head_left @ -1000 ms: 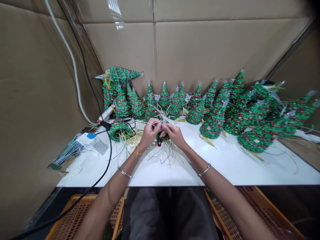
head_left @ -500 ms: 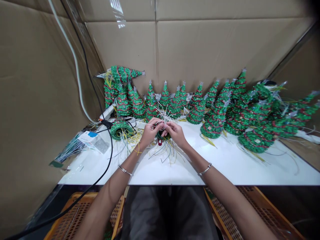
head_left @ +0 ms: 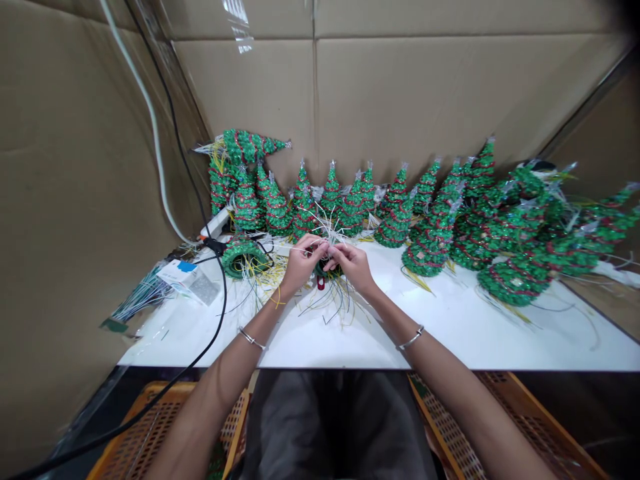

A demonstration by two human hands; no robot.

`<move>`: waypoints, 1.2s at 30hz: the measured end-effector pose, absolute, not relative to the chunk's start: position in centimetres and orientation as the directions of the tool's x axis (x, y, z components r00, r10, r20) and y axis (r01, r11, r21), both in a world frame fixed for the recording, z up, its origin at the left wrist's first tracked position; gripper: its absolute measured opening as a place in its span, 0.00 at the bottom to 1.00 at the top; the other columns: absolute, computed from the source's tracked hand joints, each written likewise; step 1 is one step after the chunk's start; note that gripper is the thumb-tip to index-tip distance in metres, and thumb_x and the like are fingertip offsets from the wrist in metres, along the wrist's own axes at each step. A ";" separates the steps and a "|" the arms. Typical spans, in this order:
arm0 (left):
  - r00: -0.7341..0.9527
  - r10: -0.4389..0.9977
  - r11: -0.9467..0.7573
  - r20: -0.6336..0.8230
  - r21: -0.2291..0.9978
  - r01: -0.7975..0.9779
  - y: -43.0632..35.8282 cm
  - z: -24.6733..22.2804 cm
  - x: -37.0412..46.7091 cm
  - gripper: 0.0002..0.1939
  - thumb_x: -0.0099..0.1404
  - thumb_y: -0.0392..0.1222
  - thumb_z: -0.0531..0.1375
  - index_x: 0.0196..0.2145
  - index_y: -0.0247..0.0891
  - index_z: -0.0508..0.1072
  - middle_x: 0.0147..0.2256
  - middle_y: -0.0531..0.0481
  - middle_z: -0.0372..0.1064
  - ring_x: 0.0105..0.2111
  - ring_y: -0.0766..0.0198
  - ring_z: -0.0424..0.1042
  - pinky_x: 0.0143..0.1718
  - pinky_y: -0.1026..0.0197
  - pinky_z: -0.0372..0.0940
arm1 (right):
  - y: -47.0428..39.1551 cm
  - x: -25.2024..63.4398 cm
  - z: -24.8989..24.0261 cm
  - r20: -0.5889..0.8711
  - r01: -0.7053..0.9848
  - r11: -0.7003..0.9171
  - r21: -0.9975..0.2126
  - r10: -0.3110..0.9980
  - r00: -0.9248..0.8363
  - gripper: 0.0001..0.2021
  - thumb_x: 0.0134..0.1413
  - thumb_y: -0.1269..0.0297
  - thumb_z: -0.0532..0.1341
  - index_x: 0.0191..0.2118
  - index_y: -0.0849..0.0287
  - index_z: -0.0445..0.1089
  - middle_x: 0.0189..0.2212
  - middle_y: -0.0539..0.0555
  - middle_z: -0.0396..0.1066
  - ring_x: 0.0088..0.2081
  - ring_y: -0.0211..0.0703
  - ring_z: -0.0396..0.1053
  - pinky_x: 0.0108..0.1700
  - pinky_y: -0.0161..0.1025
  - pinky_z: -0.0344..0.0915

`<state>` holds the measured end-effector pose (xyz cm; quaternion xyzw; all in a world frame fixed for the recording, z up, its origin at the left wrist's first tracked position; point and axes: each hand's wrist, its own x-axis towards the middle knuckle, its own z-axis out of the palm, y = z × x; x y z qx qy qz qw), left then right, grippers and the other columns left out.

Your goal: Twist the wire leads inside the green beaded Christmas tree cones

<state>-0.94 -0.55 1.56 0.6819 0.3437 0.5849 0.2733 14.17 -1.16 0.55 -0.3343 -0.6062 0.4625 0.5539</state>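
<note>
At the middle of the table, my left hand (head_left: 306, 260) and my right hand (head_left: 351, 264) meet, thumbs and fingers pinched on a bundle of thin white wires (head_left: 330, 230). The wire ends fan out upward above my fingertips. Just beneath my hands is a dark green base (head_left: 321, 267), mostly covered by them, with a small red piece (head_left: 321, 283) in front. Yellow and dark green wires (head_left: 340, 303) spread from there over the tabletop toward me. Left of my left hand, a green tinsel tree (head_left: 243, 257) lies with its hollow bottom facing me, wires spilling out.
Several tinsel Christmas trees (head_left: 333, 190) with red garlands line the back of the white table (head_left: 310, 347) and crowd its right side. A plastic packet (head_left: 189, 280) and a wire bunch (head_left: 137, 297) lie left. A black cable (head_left: 223, 307) crosses there. Orange crates (head_left: 145, 427) stand below.
My hands keep nearly the same place and the same pinch on the white wires, with only slight finger movement. The whole view has shifted very slightly.
</note>
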 end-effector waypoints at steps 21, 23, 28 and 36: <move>0.056 0.814 -0.581 0.579 0.811 0.062 -0.3 1.4 -0.8 0.12 0.63 0.50 0.63 0.32 0.38 0.77 0.35 0.48 0.71 0.37 0.63 0.70 0.37 0.60 0.64 | -1.3 14.2 0.8 0.378 -0.075 0.371 -0.926 0.910 -0.168 0.17 0.53 0.47 0.64 0.35 0.59 0.73 0.19 0.48 0.71 0.19 0.39 0.70 0.26 0.37 0.67; 0.049 0.803 -0.596 0.594 0.800 0.065 -0.3 1.4 -0.8 0.11 0.63 0.49 0.63 0.31 0.39 0.77 0.34 0.49 0.71 0.37 0.63 0.70 0.37 0.60 0.64 | -1.3 14.2 0.8 0.374 -0.075 0.366 -0.928 0.912 -0.167 0.18 0.53 0.47 0.64 0.35 0.59 0.73 0.19 0.48 0.72 0.20 0.39 0.70 0.26 0.37 0.66; 0.026 0.802 -0.596 0.596 0.799 0.080 -0.3 1.1 -0.6 0.10 0.64 0.48 0.63 0.31 0.39 0.77 0.35 0.48 0.72 0.38 0.63 0.70 0.36 0.60 0.64 | -1.3 14.1 0.7 0.364 -0.079 0.356 -0.931 0.917 -0.163 0.18 0.53 0.46 0.64 0.35 0.59 0.72 0.19 0.47 0.71 0.20 0.39 0.70 0.26 0.36 0.66; 0.003 0.833 -0.552 0.553 0.832 0.044 -0.6 1.2 -0.4 0.11 0.64 0.48 0.63 0.32 0.37 0.77 0.34 0.49 0.72 0.34 0.65 0.70 0.37 0.61 0.65 | -1.5 14.1 0.8 0.380 -0.103 0.367 -0.924 0.911 -0.159 0.16 0.55 0.49 0.63 0.35 0.59 0.71 0.19 0.47 0.70 0.20 0.38 0.71 0.25 0.34 0.65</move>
